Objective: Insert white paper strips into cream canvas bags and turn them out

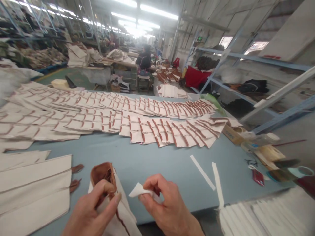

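At the table's near edge, my left hand [98, 206] pinches the upper edge of a cream fabric piece [126, 209] with brown trim. The brown end of that piece [98, 172] gapes upward beside my fingers. Just to the right, my right hand [167, 203] grips a small folded white strip [137, 190] between thumb and fingers, its pointed end sticking out to the left. The strip and the fabric piece are apart. Part of the strip is hidden inside my right hand.
Long overlapping rows of cream pieces with brown edges [157, 131] cross the blue-grey table [103, 144]. Larger cream panels [36, 190] lie at left. Two white strips [202, 172] lie at right, near a red object [258, 177] and a cardboard box [232, 134]. Blue shelving stands at right; a person [144, 60] sits beyond.
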